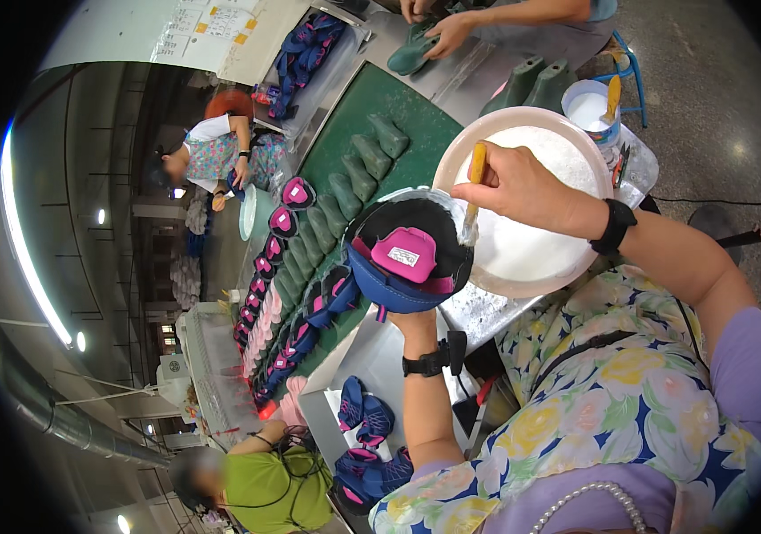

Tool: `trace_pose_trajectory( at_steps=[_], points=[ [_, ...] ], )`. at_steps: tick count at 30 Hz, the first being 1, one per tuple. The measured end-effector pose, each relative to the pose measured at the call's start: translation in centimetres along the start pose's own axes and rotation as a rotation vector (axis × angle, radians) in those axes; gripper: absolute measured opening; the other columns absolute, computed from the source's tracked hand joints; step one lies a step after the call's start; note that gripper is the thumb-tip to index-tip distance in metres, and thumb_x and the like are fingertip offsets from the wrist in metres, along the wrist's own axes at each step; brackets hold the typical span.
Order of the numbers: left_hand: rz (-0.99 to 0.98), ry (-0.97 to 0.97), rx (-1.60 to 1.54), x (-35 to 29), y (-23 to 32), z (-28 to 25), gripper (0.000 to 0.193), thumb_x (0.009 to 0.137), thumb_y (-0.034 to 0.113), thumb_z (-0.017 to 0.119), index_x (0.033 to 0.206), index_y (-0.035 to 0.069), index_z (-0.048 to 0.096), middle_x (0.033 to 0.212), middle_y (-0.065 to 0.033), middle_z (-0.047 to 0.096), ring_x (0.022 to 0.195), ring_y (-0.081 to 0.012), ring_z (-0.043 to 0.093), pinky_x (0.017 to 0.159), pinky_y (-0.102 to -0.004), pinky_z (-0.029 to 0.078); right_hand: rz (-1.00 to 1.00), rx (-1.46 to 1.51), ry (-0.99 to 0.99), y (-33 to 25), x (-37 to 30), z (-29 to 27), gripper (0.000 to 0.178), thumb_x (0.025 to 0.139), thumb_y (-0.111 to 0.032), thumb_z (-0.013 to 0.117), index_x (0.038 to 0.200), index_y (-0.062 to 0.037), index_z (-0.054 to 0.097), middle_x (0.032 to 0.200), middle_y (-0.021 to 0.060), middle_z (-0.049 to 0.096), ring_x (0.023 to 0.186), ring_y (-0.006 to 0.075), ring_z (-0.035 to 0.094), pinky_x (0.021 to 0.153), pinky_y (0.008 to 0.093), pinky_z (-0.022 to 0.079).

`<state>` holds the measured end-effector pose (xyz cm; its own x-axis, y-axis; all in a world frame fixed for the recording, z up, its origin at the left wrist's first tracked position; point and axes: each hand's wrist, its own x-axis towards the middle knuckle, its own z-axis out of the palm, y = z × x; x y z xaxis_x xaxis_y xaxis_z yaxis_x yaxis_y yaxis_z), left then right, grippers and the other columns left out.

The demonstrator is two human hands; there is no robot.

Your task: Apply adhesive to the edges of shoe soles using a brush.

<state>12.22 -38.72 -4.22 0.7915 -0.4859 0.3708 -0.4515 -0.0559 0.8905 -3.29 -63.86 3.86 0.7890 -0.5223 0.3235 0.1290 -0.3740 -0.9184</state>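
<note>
My left hand point(413, 327) is closed around the underside of a navy blue shoe upper point(389, 290), holding it up beside the basin. The upper has a black lining and a pink label patch inside, and its edge is whitish with paste. In my right hand point(523, 187) is a brush point(478, 165) with a yellow handle, its bristles touching the upper's right edge. A wide pale basin point(523, 117) of white paste stands under my right hand. Most of my left fingers are hidden behind the upper.
A green conveyor belt point(434, 133) carries rows of green shoe lasts point(354, 182) and navy and pink uppers point(298, 192). More uppers point(367, 420) lie in a grey tray. A white bucket point(587, 111) holds another brush. Co-workers' hands point(453, 34) handle a green last at the far side.
</note>
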Motion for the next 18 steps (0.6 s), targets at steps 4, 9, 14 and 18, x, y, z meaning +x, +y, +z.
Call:
trace_pose_trajectory(
  at_steps=[4,9,14,18],
  points=[
    [0.275,0.101,0.505,-0.9,-2.4,-1.3,0.076,0.087,0.017,0.074,0.148,0.002,0.032,0.139,-0.0159,0.05,0.121,-0.025,0.055,0.098,-0.0383,0.051,0.255,0.172,-0.029,0.0,-1.1,1.1,0.042,0.085,-0.032,0.074,0.092,0.0068,0.061,0.077,0.0171,0.07,0.07,0.0228,0.07,0.063,0.0328,0.054],
    [0.269,0.231,0.189,0.2,-0.7,-0.5,0.072,0.088,0.018,0.073,0.146,0.001,0.035,0.138,-0.0159,0.052,0.12,-0.0253,0.057,0.098,-0.0387,0.051,0.159,0.183,0.024,-0.2,-1.4,1.2,0.034,0.088,-0.027,0.075,0.095,0.0025,0.059,0.074,0.0082,0.067,0.062,0.0109,0.062,0.057,0.0252,0.049],
    [0.398,0.269,0.259,1.2,1.9,0.0,0.067,0.089,0.02,0.072,0.144,0.001,0.039,0.136,-0.016,0.054,0.119,-0.0256,0.058,0.099,-0.0391,0.051,0.141,0.179,-0.04,-0.7,-1.7,1.9,0.038,0.085,-0.03,0.075,0.093,0.0047,0.062,0.08,0.0155,0.07,0.071,0.0218,0.069,0.067,0.0315,0.053],
    [0.478,0.22,0.462,1.9,3.2,-1.2,0.064,0.09,0.021,0.07,0.143,0.001,0.042,0.135,-0.016,0.055,0.118,-0.0258,0.059,0.099,-0.0394,0.051,0.137,0.309,-0.085,-1.2,-2.2,1.4,0.033,0.086,-0.027,0.075,0.095,0.0021,0.062,0.082,0.0142,0.069,0.073,0.0213,0.068,0.068,0.0303,0.052]
  ],
)
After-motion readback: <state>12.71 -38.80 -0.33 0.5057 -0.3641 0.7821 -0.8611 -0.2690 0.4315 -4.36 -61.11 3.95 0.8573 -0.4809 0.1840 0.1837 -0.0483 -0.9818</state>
